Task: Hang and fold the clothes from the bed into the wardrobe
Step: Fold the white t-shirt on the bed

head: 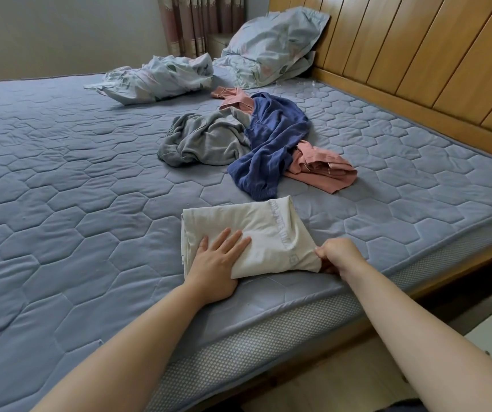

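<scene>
A folded white garment [268,230] with faint lettering lies on the blue quilted mattress [75,179] near its front edge. My left hand [218,263] lies flat on the garment's near left part, fingers straight. My right hand [337,255] pinches the garment's near right corner with curled fingers. Farther back lies a loose heap: a grey garment [206,141], a dark blue garment [271,138] and a pink garment [322,171], part of it showing behind the blue one. No wardrobe is in view.
A floral pillow [274,43] leans on the wooden headboard [417,55] at the back right. A crumpled floral pillowcase [155,78] lies beside it. Curtains [197,22] hang in the far corner. The bed's wooden side rail [461,263] runs at the right.
</scene>
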The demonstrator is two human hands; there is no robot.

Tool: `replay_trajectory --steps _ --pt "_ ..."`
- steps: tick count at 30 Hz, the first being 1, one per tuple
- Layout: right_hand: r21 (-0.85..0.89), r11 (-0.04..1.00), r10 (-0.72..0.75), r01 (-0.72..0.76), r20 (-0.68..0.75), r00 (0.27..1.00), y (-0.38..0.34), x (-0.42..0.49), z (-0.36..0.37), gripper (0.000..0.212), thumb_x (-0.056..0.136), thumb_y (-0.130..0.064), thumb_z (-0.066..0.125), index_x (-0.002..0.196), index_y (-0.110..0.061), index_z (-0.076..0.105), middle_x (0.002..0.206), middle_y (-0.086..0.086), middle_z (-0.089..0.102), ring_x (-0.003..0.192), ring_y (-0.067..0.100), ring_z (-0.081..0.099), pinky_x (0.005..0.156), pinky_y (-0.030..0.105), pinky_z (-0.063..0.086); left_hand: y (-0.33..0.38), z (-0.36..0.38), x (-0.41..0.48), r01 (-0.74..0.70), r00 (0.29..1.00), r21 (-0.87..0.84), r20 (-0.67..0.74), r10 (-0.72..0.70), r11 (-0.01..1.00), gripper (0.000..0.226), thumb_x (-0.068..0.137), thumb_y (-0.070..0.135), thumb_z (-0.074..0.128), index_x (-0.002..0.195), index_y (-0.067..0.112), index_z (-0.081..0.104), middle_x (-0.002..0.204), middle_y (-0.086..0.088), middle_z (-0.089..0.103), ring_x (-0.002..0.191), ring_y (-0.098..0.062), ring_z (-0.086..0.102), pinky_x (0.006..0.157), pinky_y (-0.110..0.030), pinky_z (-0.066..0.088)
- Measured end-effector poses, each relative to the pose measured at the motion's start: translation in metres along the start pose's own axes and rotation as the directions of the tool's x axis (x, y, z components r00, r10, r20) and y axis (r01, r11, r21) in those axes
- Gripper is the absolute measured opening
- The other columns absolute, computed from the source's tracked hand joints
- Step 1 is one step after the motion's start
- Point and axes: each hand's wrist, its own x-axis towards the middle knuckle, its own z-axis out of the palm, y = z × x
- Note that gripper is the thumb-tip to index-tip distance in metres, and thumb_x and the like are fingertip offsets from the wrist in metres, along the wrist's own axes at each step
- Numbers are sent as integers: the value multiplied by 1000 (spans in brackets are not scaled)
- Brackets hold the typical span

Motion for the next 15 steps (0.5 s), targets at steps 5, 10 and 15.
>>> replay_trajectory --steps 5,10,15 --pt "-353 918 -238 181 -124 963 -16 4 -3 26 91 -15 48 66 -10 52 83 16 62 78 29 57 66 30 41 1 1 1 -10 1000 34 5 9 999 86 73 45 40 151 38 5 160 9 7 147 -16 -1 114 -53 0" --pt "-221 933 -333 283 -233 914 -49 24 12 25 93 -31 54 99 -8 61 105 11 65 100 31 58 79 33 43 2 4 1 -25 1000 80 -3 25 997 86 74 47 38 151 35 3 160 7 6 147 -18 -1 114 -55 1" --pt "-119 928 -372 353 -254 893 -59 43 17 18 88 -19 60 76 -6 65 77 7 61 80 25 57 68 27 37 3 6 0 -28 999 104 -27 30 994 86 75 46 42 152 32 5 160 5 8 147 -20 1 113 -55 3"
